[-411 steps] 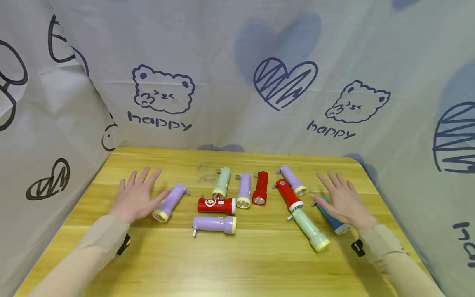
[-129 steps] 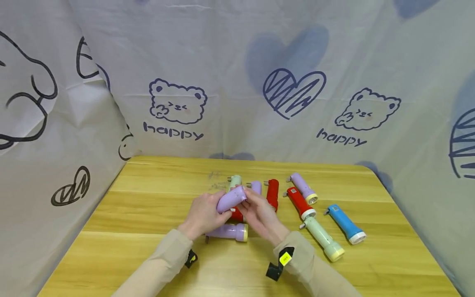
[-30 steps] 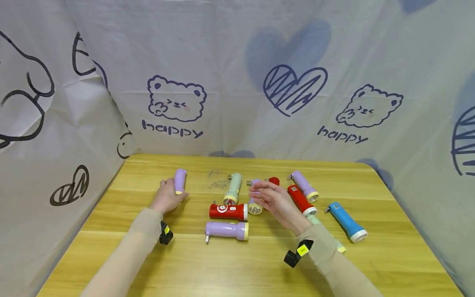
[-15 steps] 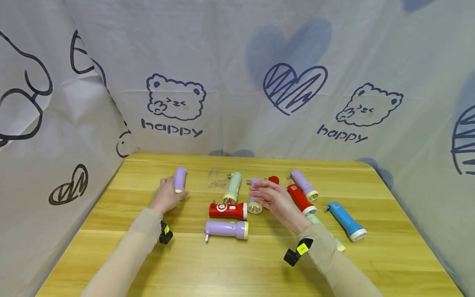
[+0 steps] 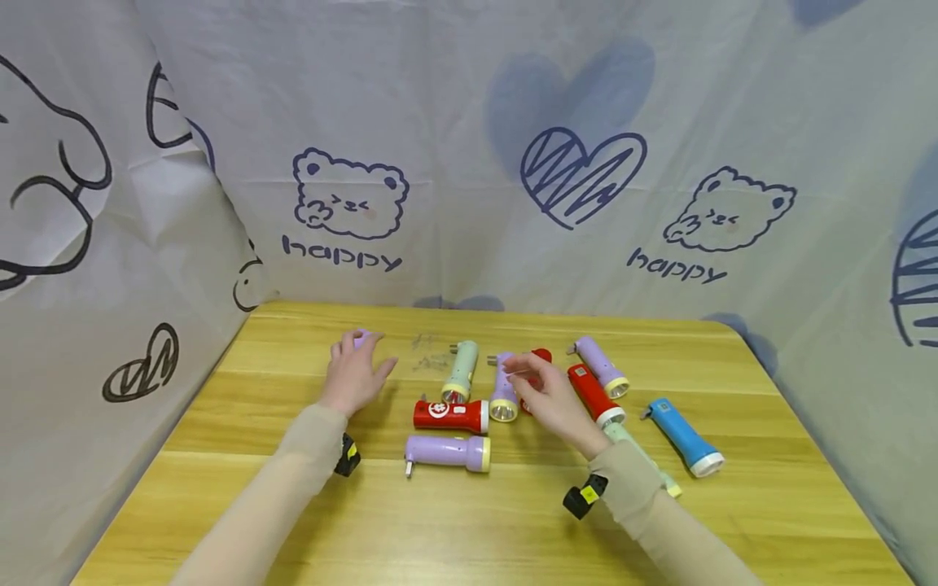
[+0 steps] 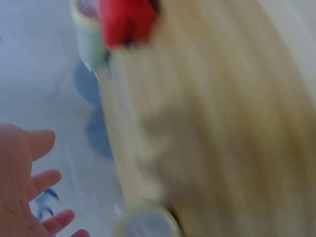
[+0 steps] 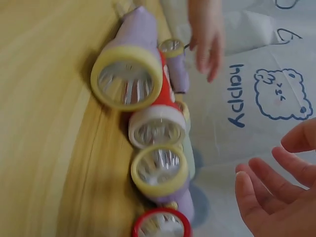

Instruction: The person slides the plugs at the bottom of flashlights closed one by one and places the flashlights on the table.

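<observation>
My left hand (image 5: 354, 374) is spread above a purple flashlight (image 5: 361, 335) at the table's back left and hides most of it. In the left wrist view, the fingers are apart from that flashlight's pale yellow head (image 6: 147, 224). My right hand (image 5: 553, 399), fingers loosely bent and holding nothing, hovers near a standing-out group of flashlights: a purple one (image 5: 503, 395) and a red one (image 5: 542, 355) partly behind it. Nearer the middle lie a mint green flashlight (image 5: 461, 370), a red one with a white flower (image 5: 440, 416) and another purple one (image 5: 440, 452) with its plug folded out.
To the right lie a purple flashlight (image 5: 599, 365), a red one (image 5: 592, 395), a blue one (image 5: 681, 435) and a mint green one (image 5: 670, 487) mostly behind my right wrist. White printed cloth (image 5: 454, 203) hangs behind the wooden table (image 5: 469, 529) and at both sides.
Both hands held the purple flashlight up earlier; then my left hand set it at the back left. Now that hand has let go and risen rightward over it. My right hand barely moved.
</observation>
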Tool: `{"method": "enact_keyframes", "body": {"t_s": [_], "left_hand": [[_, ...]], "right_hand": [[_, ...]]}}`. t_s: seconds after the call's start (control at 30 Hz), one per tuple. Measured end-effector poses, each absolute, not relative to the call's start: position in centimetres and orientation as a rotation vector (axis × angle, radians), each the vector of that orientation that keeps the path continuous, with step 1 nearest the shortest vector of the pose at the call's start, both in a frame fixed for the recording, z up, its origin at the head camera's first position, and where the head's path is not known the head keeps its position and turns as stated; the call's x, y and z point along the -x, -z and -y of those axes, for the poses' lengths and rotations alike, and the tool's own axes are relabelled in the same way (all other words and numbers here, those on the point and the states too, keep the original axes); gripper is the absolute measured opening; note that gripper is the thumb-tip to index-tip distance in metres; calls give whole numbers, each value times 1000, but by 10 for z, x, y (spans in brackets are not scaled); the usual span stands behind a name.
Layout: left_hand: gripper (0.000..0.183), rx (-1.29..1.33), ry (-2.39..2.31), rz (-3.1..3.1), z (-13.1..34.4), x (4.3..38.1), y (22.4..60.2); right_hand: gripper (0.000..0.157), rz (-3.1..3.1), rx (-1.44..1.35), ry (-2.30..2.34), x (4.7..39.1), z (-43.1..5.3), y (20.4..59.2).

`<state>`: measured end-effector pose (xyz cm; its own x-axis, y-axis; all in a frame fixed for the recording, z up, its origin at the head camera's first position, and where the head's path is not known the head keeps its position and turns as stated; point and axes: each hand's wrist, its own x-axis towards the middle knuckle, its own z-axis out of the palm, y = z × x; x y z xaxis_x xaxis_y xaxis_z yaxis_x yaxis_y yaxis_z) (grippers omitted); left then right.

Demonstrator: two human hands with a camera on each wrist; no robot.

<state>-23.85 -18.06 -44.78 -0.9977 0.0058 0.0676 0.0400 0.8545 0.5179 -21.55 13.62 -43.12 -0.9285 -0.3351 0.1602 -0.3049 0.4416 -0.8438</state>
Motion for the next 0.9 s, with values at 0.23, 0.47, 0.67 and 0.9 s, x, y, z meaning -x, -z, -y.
{"method": "enact_keyframes", "body": {"t_s": [0.23,0.47,0.67,0.9], "left_hand": [[55,318,859,3081,129,244,437],[53,448,837,3220,101,243,434],[51,548,778,3324,90,244,435],[47,611,663,3384,79,250,438]], "right_hand": [[28,-2871,817,1262,214,-140,437],[28,-3043,894,1028,211,-143,437],[29,-3061,901,936,207,-147,441],[28,-2959,846,1055,207,-151,441]]}}
